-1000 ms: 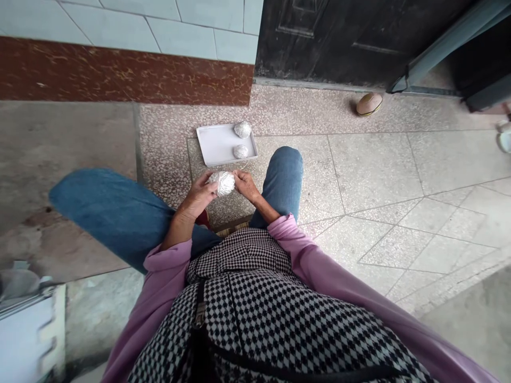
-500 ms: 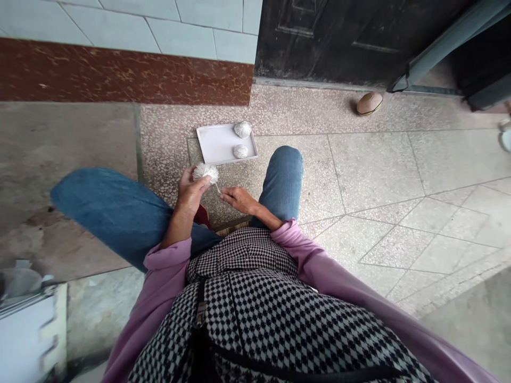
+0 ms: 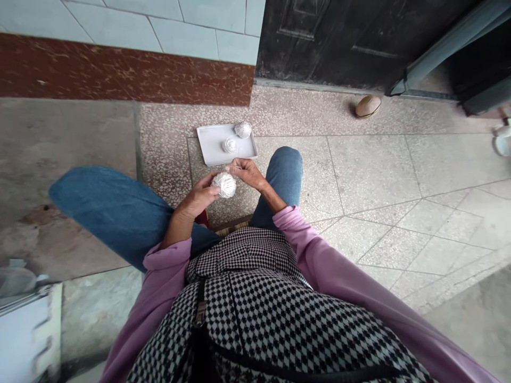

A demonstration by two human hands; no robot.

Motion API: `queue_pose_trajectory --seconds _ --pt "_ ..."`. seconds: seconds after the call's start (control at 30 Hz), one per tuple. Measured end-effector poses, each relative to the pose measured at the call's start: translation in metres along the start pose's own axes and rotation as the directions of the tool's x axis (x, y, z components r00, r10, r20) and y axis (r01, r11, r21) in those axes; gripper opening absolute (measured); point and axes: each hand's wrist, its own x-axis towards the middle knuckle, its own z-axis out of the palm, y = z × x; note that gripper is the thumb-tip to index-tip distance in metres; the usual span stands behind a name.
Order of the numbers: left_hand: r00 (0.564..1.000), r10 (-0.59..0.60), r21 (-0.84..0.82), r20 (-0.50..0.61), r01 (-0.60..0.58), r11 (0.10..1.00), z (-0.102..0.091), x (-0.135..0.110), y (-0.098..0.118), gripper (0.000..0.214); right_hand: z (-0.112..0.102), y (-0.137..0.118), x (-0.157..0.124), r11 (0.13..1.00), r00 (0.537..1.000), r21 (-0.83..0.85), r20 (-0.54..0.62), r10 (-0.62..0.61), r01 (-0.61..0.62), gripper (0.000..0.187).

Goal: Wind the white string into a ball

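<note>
My left hand is closed round a ball of white yarn, held between my knees above the floor. My right hand is just above and right of that ball, its fingertips pinched on a strand of white yarn. Beyond both hands, a shallow white tray lies on the floor. Two more white yarn balls rest in it: a larger ball in the far right corner and a smaller ball nearer the middle.
A rounded tan object with a dark band sits on the floor by the black door. A tiled wall with a red-brown base stands ahead on the left. Pale boards lie at the lower left.
The held yarn ball has moved right and slightly nearer, with my left hand. My right hand has risen beside it with the strand. In the tray, the smaller ball has shifted left and away.
</note>
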Motion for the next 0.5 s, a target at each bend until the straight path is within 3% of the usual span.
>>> queue_pose_trajectory --seconds 0.1,0.2,0.33,0.5 --pt "0.997 0.053 -0.085 -0.064 -0.058 0.995 0.001 -0.001 0.004 0.068 0.014 0.013 -0.009 0.994 0.994 0.009 -0.041 0.105 -0.105 0.061" --pt "0.965 0.098 -0.131 -0.242 -0.132 0.983 -0.001 0.003 0.007 0.065 0.031 0.023 -0.029 0.986 0.987 -0.042 0.015 0.161 -0.161 0.057" --pt "0.894 0.138 -0.1 -0.427 -0.198 0.975 -0.01 0.01 0.009 0.042 0.052 0.025 -0.055 0.978 0.975 -0.164 0.16 0.153 -0.127 0.056" --pt "0.86 0.219 -0.02 -0.461 -0.256 0.966 -0.026 0.013 0.004 0.046 0.067 0.018 -0.071 0.951 0.975 -0.309 0.203 0.088 -0.022 0.051"
